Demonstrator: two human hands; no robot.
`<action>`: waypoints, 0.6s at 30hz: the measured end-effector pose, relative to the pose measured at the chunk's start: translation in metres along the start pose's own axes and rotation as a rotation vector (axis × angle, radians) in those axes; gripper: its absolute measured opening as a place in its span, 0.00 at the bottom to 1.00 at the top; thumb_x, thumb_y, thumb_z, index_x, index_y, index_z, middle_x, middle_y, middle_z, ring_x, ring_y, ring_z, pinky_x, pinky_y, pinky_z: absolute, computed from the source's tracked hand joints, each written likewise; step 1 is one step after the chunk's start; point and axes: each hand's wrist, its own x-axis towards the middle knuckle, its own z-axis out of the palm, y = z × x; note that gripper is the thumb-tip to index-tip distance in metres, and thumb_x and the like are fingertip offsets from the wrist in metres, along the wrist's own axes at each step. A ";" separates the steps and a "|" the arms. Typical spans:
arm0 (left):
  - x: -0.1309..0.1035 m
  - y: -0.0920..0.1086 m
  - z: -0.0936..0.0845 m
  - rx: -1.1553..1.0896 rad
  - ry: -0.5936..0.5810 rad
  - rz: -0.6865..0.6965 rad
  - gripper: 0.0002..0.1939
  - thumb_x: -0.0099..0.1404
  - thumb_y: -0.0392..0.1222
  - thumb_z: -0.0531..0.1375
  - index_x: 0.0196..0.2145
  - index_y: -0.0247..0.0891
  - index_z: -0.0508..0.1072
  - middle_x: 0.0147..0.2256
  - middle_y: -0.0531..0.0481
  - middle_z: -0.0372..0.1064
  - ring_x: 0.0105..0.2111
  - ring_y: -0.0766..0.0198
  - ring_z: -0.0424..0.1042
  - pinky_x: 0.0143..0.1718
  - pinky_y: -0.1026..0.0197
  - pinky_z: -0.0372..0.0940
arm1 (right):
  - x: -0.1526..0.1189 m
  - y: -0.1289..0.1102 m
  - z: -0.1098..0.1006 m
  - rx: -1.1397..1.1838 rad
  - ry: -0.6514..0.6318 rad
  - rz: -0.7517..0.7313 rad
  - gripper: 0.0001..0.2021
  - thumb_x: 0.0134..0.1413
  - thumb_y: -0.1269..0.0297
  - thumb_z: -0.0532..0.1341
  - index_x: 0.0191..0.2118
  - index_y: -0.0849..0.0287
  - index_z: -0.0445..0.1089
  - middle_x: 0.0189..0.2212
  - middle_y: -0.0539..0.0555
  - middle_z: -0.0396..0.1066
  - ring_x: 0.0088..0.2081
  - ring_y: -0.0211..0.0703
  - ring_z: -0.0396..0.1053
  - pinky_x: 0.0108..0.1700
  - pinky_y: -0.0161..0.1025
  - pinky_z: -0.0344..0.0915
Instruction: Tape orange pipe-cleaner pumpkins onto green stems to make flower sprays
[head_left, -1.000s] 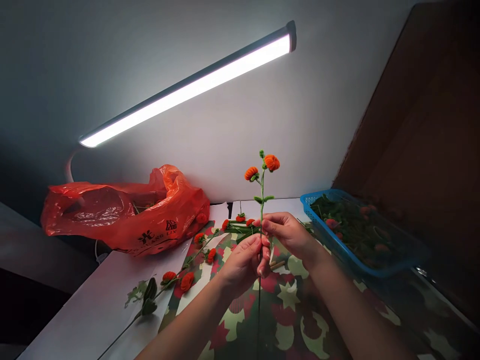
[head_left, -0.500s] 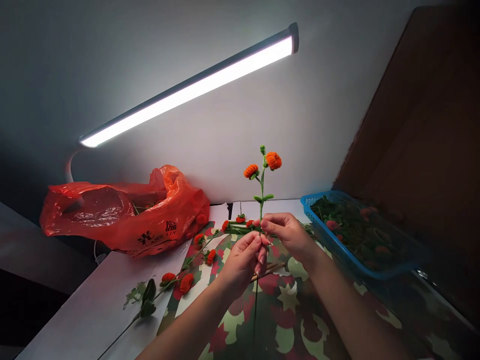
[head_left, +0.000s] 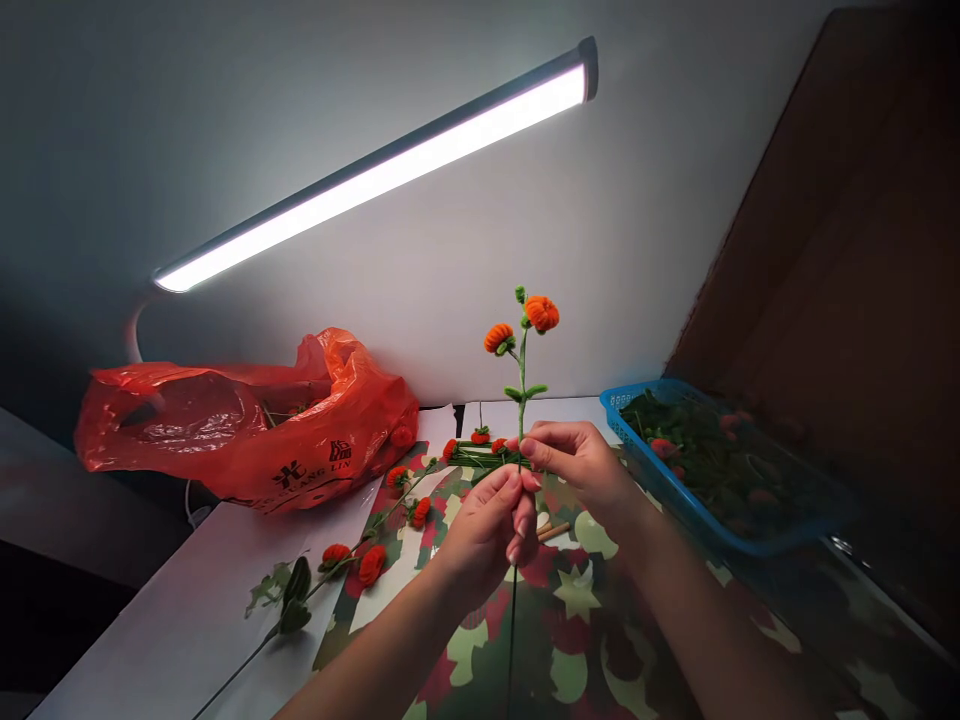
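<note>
An artificial flower stem (head_left: 522, 372) stands upright between my hands, with two fuzzy orange blooms, a green bud on top and a pair of small green leaves. My left hand (head_left: 491, 520) is closed around the lower part, and the thin dark stem runs on down below it. Just above, the thumb and fingers of my right hand (head_left: 574, 455) pinch the stem under the leaves. Whether the fingers also hold tape or wire is too small to tell. Behind them lies a bundle of green stems (head_left: 487, 457) with orange blooms.
A red plastic bag (head_left: 255, 430) sits at the left. A branched orange flower spray (head_left: 373, 565) lies before it. At the right stands a blue basket (head_left: 622, 400) of greenery and blooms. Brown sticks (head_left: 553, 532) lie on the patterned mat (head_left: 570, 640). A lit lamp (head_left: 375, 180) hangs above.
The flower has shifted slightly up and left and turned a little in my fingers. Both hands keep their grip on the stem.
</note>
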 end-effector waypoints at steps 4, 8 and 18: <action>-0.003 0.001 0.004 -0.033 -0.018 0.000 0.11 0.62 0.47 0.55 0.29 0.36 0.65 0.15 0.62 0.52 0.09 0.78 0.45 0.13 0.73 0.50 | 0.000 0.002 0.001 0.004 -0.016 -0.027 0.12 0.48 0.59 0.62 0.21 0.61 0.72 0.20 0.48 0.61 0.26 0.34 0.57 0.31 0.34 0.56; -0.004 0.002 0.006 -0.065 -0.035 -0.014 0.11 0.63 0.47 0.54 0.29 0.37 0.65 0.15 0.62 0.51 0.09 0.78 0.44 0.12 0.73 0.51 | 0.001 0.003 0.002 0.038 -0.027 -0.003 0.13 0.47 0.60 0.63 0.19 0.61 0.71 0.19 0.47 0.61 0.25 0.34 0.57 0.31 0.34 0.56; -0.001 -0.001 0.002 -0.017 0.009 0.005 0.10 0.60 0.46 0.57 0.29 0.36 0.66 0.15 0.61 0.55 0.09 0.77 0.49 0.13 0.72 0.52 | 0.000 0.003 0.002 0.033 -0.050 -0.003 0.13 0.48 0.60 0.62 0.19 0.60 0.70 0.17 0.47 0.64 0.24 0.34 0.61 0.32 0.36 0.58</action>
